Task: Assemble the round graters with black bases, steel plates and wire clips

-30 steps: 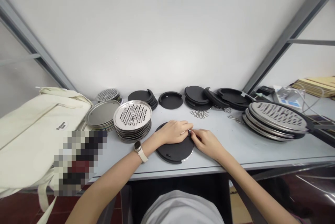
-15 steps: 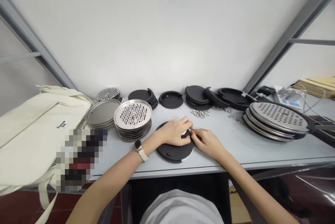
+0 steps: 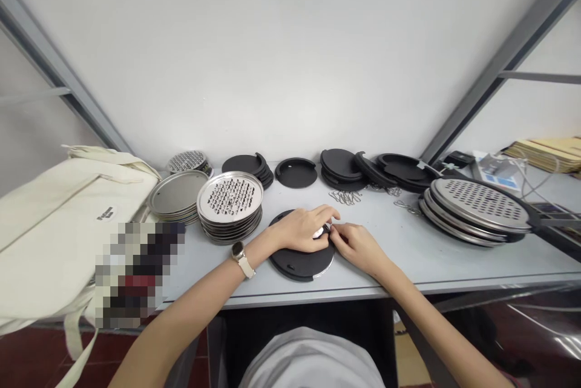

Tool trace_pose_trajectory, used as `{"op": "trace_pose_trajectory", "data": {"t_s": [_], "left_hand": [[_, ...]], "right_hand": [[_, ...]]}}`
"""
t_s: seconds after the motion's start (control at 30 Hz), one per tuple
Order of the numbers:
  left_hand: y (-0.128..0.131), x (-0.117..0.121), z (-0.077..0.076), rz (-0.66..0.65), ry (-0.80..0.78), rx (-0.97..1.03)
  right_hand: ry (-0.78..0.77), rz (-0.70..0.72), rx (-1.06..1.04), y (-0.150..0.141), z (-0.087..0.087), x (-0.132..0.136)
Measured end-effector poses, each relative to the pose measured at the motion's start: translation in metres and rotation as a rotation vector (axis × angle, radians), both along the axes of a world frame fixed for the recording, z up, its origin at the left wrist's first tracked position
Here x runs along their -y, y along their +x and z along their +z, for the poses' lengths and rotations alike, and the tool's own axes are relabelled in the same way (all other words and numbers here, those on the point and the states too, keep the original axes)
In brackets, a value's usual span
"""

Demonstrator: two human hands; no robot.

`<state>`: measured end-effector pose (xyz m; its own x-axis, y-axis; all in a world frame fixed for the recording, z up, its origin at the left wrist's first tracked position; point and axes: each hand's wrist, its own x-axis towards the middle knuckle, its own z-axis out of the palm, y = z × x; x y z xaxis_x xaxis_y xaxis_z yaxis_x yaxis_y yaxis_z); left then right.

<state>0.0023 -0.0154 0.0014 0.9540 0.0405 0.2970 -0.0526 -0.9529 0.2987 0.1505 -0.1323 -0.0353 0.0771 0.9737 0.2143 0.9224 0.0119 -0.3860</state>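
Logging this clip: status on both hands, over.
Left hand resting across black disc. Right hand pinching at its edge. Wire clips just behind, clear of both hands.

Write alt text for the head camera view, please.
A left hand rests on a black disc while the right hand touches its edge. Stacks of perforated metal discs flank them on a grey table.

Has raised and stretched fingers of the bare left hand (image 3: pixel 305 229), exposing more small white material (image 3: pixel 320 232) at lower centre.
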Motion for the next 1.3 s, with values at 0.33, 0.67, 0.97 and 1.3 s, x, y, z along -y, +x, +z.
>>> {"op": "trace_pose_trajectory", "data": {"t_s": [0.33, 0.67, 0.97, 1.3], "left_hand": [[0.0005, -0.0001, -0.0004, -0.004, -0.006, -0.008], [0.0001, 0.0006, 0.0015, -0.013, -0.014, -0.028], [0.0007, 0.0023, 0.0028, 0.013, 0.036, -0.025], [0.0003, 0.0038, 0.002, 0.164, 0.179, -0.049]], "right_hand": [[0.007, -0.001, -0.075, -0.0008, 0.002, 0.0003], [0.028, -0.009, -0.213, 0.0008, 0.0005, 0.0007], [0.03, 0.011, -0.2, 0.0001, 0.0047, 0.0012], [0.039, 0.02, -0.182, -0.001, 0.0049, 0.0016]]}}
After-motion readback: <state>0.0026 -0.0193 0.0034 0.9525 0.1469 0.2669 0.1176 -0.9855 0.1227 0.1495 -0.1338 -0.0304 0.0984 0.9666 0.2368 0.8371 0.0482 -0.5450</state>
